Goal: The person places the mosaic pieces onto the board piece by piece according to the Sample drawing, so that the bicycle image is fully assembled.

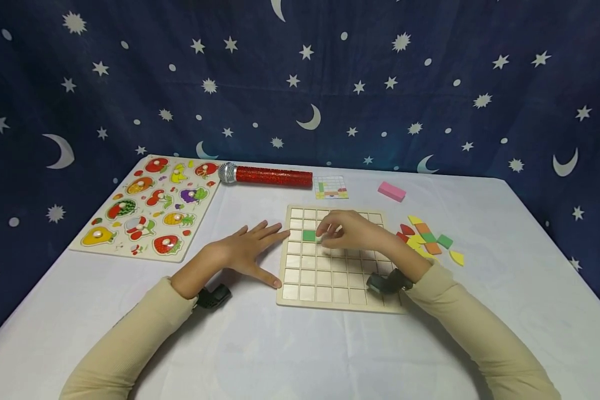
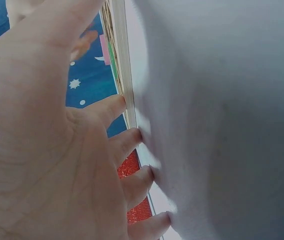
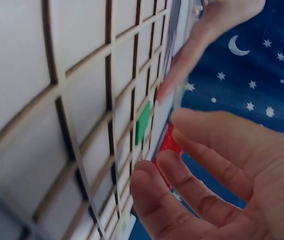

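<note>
We seem to be seating a green tile (image 1: 309, 235) in the grid board (image 1: 323, 276).
It lies at ten o'clock from the board's middle; our right hand (image 1: 351, 229), fingers loosely parted, apparently empty, sits at its three o'clock. Best to tap the tile level with one fingertip while our left hand (image 1: 247, 249), spread and grasping nothing, steadies the nine o'clock edge.

Your tabletop (image 1: 240, 344) was softly lit
Shadows lay beneath your sleeves (image 1: 130, 333); your right wrist view blurred the board (image 3: 27, 145) up close.
</note>
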A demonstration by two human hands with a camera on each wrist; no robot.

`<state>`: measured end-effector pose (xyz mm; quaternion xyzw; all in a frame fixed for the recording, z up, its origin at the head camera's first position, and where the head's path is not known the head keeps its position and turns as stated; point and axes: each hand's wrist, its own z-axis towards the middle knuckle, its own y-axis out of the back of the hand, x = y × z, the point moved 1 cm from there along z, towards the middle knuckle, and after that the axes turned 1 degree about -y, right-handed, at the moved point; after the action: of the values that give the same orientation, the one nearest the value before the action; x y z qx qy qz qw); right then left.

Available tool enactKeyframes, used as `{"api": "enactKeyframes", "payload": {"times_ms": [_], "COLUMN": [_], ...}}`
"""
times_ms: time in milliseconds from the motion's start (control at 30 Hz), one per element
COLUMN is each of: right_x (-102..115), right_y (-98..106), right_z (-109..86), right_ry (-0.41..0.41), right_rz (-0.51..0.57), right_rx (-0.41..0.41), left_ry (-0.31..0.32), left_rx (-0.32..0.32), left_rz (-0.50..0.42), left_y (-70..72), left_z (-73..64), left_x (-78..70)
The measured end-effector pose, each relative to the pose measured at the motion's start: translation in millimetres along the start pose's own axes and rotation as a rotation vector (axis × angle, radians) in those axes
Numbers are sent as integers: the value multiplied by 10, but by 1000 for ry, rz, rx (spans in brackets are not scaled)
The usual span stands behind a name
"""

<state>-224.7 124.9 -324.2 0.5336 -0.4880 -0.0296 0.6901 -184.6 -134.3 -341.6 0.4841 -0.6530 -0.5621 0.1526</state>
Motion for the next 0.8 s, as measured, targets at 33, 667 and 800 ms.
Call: {"api": "enactKeyframes", "payload": {"times_ms": [33,667,800], "right_x": [-2,-290,-359], "right_y": [20,525,613], "right_z": [-22,-669,-792], "right_ry": [-12,-166,-227], "right_rz": [-2,-15,-9], "right_rx": [1,-132,-154], "left_ry": [0,4,-2], "left_rx": [0,1,-2], "left_rz": [1,3,1], "left_y": [1,3,-4], "left_z": [1,-1,3], "left_x": [3,9,15]}}
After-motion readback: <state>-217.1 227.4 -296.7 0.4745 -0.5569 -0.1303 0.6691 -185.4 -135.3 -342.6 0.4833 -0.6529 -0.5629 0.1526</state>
